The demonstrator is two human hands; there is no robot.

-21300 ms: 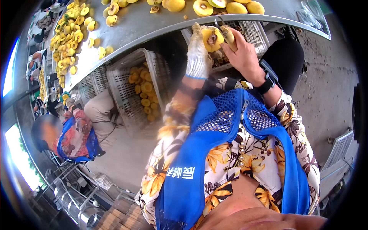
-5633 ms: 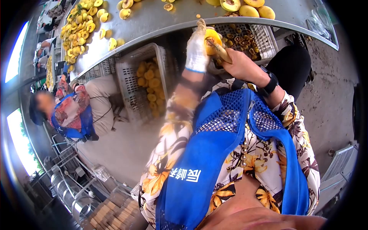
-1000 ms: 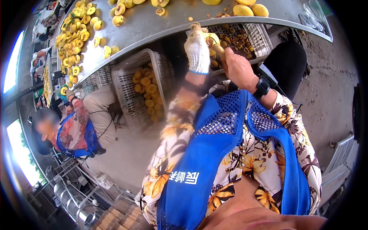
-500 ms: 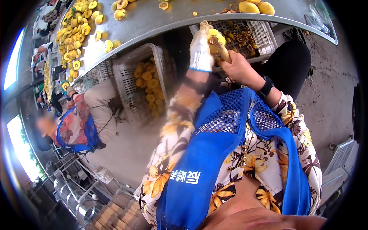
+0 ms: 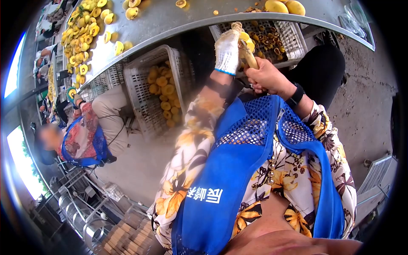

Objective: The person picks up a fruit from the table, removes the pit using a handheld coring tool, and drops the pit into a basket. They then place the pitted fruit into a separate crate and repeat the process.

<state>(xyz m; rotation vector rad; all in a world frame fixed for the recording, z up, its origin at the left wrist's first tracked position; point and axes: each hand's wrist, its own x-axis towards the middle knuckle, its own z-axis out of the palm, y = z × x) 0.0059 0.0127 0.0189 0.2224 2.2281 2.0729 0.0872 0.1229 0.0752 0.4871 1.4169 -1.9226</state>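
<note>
Gripping a yellow halved fruit, the white-gloved left hand has fingers closed; the bare right hand, at its 4 o'clock, clenches a wooden-handled tool.

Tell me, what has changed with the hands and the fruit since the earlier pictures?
Earlier the yellow fruit in the white-gloved left hand showed its cut face and pit; now it is turned away, with only a yellow edge peeking past the glove. The bare right hand keeps the wooden-handled tool pressed into it. Both hands stay over the grey plastic crate of pits.
</note>
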